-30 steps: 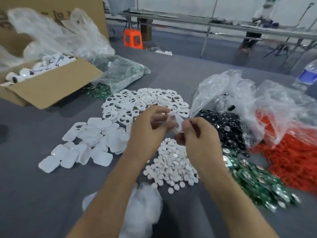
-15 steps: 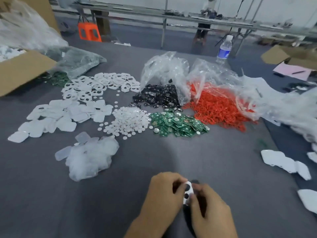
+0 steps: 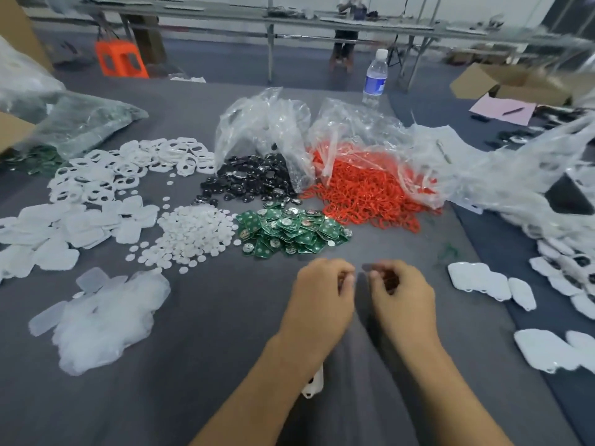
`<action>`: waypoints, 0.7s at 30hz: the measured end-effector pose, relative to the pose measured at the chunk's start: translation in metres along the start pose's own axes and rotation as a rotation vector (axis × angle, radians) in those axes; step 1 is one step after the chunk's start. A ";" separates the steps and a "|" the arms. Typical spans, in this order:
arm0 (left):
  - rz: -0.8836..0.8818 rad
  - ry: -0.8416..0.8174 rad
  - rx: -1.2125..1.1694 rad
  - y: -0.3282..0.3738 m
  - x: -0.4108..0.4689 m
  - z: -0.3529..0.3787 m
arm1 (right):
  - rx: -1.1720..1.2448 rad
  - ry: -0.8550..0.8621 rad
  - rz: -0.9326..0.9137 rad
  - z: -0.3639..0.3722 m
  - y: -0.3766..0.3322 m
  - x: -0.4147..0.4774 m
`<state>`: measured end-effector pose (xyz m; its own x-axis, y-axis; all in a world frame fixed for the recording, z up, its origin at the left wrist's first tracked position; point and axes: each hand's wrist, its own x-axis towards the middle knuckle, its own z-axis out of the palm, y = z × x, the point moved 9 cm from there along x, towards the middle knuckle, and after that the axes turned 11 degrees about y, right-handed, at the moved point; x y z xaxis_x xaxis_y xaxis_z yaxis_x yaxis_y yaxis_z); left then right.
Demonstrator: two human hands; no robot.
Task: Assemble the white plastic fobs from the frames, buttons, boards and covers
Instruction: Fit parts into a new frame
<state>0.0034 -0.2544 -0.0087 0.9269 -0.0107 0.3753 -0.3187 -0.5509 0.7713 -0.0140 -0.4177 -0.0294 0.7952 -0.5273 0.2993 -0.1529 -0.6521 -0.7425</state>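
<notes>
You are working at a grey table [image 3: 225,365] with both hands hovering just apart, near its middle. Your left hand [image 3: 317,294] is curling its fingers inward, with no part showing between them. Your right hand [image 3: 402,297] is also curling, and a dark reddish patch is showing inside the curl; whether it is gripping a part cannot be told. One white fob [image 3: 314,386] is lying on the table on the near side, mostly hidden under your left forearm, so how complete it is cannot be told. The supplies are sitting beyond your hands in large loose heaps: open white frames [image 3: 128,169] at the far left, flat white covers [image 3: 64,226] nearer on the left, small round white buttons [image 3: 193,230] in the middle, and green boards [image 3: 289,230] touching the button heap on its right. Black discs [image 3: 251,181] and red rings [image 3: 363,194] are spilling out of clear bags behind them. White shells [image 3: 483,281] are collecting along the right edge, probably finished fobs, though blur is hiding their detail. Judging by the size of the heaps, you are early in the job, with far more left than done.
</notes>
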 end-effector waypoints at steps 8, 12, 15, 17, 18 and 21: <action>-0.090 -0.146 0.114 -0.001 0.093 0.132 | -0.134 0.016 -0.047 0.040 0.023 0.104; -0.213 -0.044 0.029 -0.020 0.104 0.140 | -0.137 0.100 -0.045 0.043 0.036 0.124; -0.195 -0.053 -0.022 -0.020 0.101 0.139 | -0.105 0.132 -0.042 0.043 0.041 0.125; -0.187 -0.063 -0.080 -0.018 0.098 0.131 | -0.014 0.178 -0.044 0.034 0.039 0.118; -0.182 -0.059 -0.128 -0.014 0.097 0.123 | 0.042 0.196 -0.036 0.027 0.037 0.112; -0.160 -0.058 -0.300 -0.003 0.085 0.090 | 0.181 0.174 -0.007 0.008 0.034 0.079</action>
<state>0.1013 -0.3289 -0.0256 0.9769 0.0039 0.2139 -0.2043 -0.2792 0.9382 0.0485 -0.4767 -0.0356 0.6802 -0.6196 0.3917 -0.0279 -0.5558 -0.8308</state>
